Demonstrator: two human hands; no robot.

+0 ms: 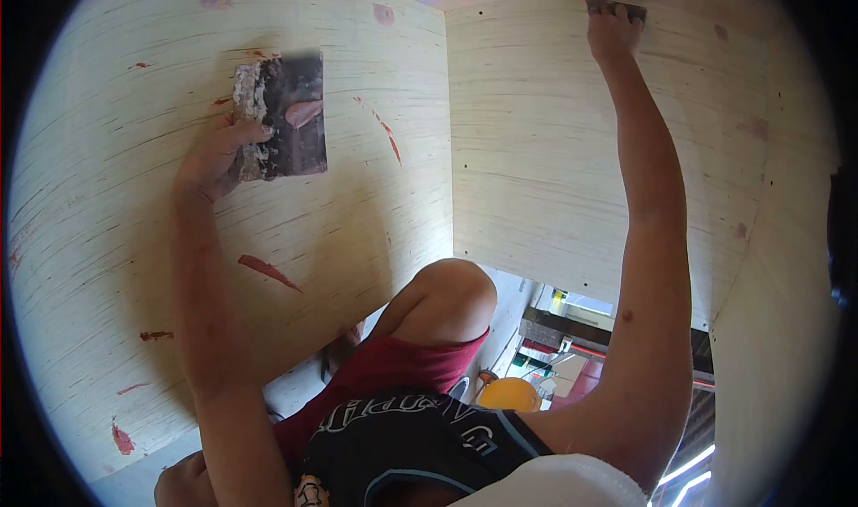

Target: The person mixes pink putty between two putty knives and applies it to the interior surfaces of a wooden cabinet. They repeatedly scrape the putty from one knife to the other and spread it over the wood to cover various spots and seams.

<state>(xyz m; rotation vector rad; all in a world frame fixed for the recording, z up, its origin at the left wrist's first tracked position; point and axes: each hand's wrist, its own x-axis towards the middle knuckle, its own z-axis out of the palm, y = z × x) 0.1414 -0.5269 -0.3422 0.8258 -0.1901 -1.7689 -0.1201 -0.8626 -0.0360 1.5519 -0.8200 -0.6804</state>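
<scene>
My left hand (216, 154) grips a wide putty knife (299, 154) by its crusted edge, thumb on top. A lump of pinkish putty (304, 113) sits on the dark blade. Behind it stands a pale wooden panel (98, 194) with reddish putty patches. High at the upper right, my right hand (614, 38) is closed around a smaller dark scraper (617, 9). That scraper is at the top edge of the second wooden panel (536, 141), by the pinkish surface above. Its working edge is hard to make out.
The two panels meet in an inside corner (448, 132), with another panel (786, 355) at the right. My bent knee (460, 293) is below the corner. Beneath the panels show a yellow round object (508, 394) and a dark beam (567, 324).
</scene>
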